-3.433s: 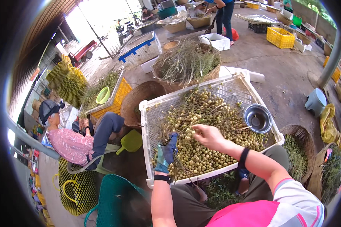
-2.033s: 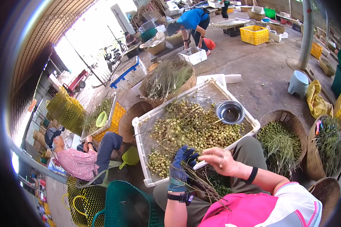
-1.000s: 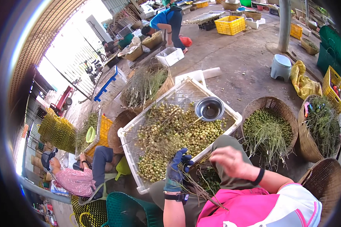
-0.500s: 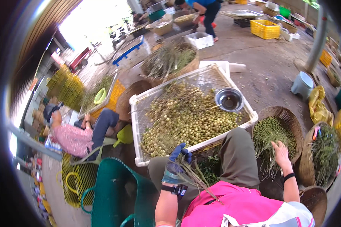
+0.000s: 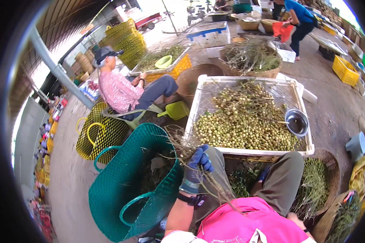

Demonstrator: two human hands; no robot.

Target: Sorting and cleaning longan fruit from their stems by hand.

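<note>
My gloved left hand (image 5: 196, 166) is closed round a bundle of dry, bare twigs (image 5: 178, 141), held upright over my lap between a green woven basket (image 5: 105, 190) and a white mesh tray (image 5: 310, 137). The tray holds small pale round fruits (image 5: 235, 129), stems and a steel bowl (image 5: 297, 121). My bare right hand (image 5: 297, 222) is low at the lower right, beside a wicker basket (image 5: 330, 170) of small green fruit and stems. Its fingers are mostly hidden. Dark debris lies in the green basket.
A seated co-worker (image 5: 117, 89) in pink is at the left, beside yellow-black baskets (image 5: 89, 146) and a green scoop (image 5: 176, 110). A co-worker in blue (image 5: 296, 20) bends over with a red bag (image 5: 282, 30) at the back. A post (image 5: 61, 69), yellow crate (image 5: 344, 69) and blue stool (image 5: 355, 146) stand around.
The view has swung left, bringing the green basket into full view. My left hand, still holding twigs, has moved up from my lap. My right hand has moved from over the tray to the lower right.
</note>
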